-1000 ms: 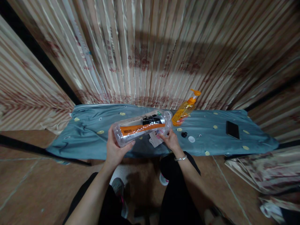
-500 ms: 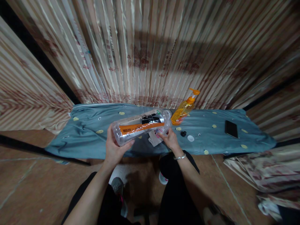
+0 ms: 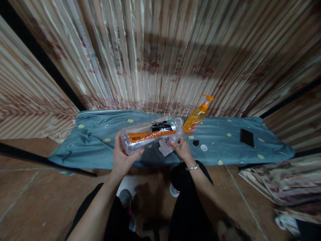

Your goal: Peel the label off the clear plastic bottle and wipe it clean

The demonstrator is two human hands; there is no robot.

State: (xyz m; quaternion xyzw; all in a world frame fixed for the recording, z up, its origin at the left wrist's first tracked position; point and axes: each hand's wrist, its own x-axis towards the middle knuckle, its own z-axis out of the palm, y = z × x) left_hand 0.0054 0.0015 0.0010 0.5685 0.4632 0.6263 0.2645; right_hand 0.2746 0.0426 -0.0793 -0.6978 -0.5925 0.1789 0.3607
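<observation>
A large clear plastic bottle [image 3: 140, 138] with an orange and black label lies tilted across both my hands, its neck to the right. My left hand [image 3: 124, 157] is closed around its base end. At the shoulder end, my right hand [image 3: 183, 149], with a silver bracelet on the wrist, grips it from below; part of that hold is hidden. Beneath the bottle is a whitish printed paper or packet [image 3: 165, 149], partly covered. Just past the neck stands a pump bottle [image 3: 194, 121] of orange liquid. A small black cap [image 3: 196, 143] and a white disc [image 3: 204, 148] lie right of my right hand.
A blue-green cloth [image 3: 92, 144] with yellow motifs covers the narrow surface. A dark phone [image 3: 247, 137] lies toward its right end. Striped curtains [image 3: 160, 67] hang behind, with black poles [image 3: 50, 60] at the sides. Below are my legs and the brown floor [image 3: 27, 197].
Almost nothing differs. Both hands keep their hold on the plastic bottle, which has barely shifted, and the view has moved very slightly.
</observation>
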